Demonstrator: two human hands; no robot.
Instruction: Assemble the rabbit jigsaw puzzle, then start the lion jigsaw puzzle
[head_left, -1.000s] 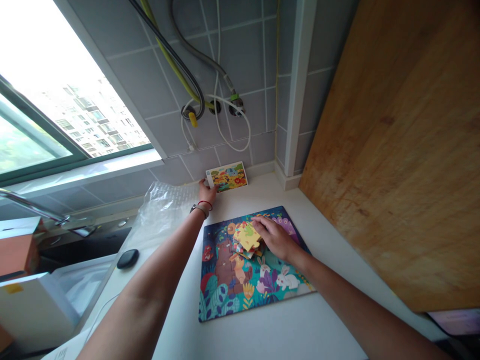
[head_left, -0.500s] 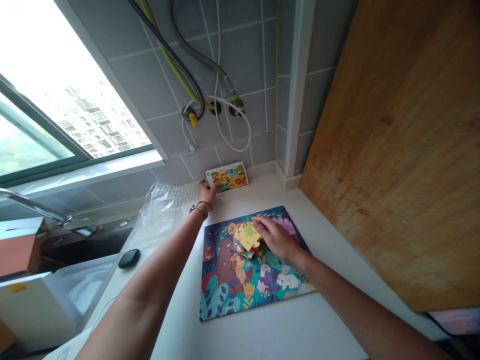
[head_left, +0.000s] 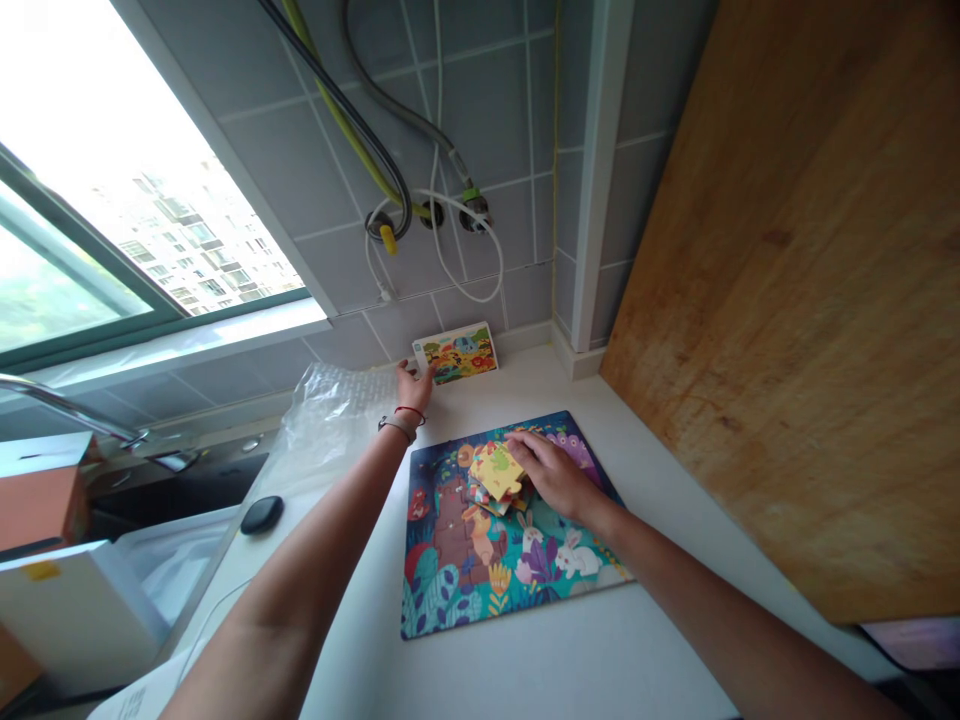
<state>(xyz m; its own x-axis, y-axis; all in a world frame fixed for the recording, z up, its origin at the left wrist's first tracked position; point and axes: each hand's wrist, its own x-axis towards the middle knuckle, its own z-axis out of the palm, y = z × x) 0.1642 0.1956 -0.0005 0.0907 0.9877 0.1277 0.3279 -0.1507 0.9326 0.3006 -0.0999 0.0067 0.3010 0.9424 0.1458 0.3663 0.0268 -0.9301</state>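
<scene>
The left hand (head_left: 415, 390) is resting at the picture card (head_left: 461, 354) by the wall, fingers standing apart. The right hand (head_left: 553, 474) is touching puzzle pieces (head_left: 498, 472) lying piled on the puzzle board (head_left: 450, 600); whether it is gripping, I cannot tell.

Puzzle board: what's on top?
A pile of pieces, a yellow one uppermost, the right hand beside it. They cover part of the puzzle board; lower pieces are mostly hidden.

Two hands (head_left: 414, 390) (head_left: 556, 478), one puzzle board (head_left: 487, 570), one pile of puzzle pieces (head_left: 498, 472), one animal picture (head_left: 463, 356)
</scene>
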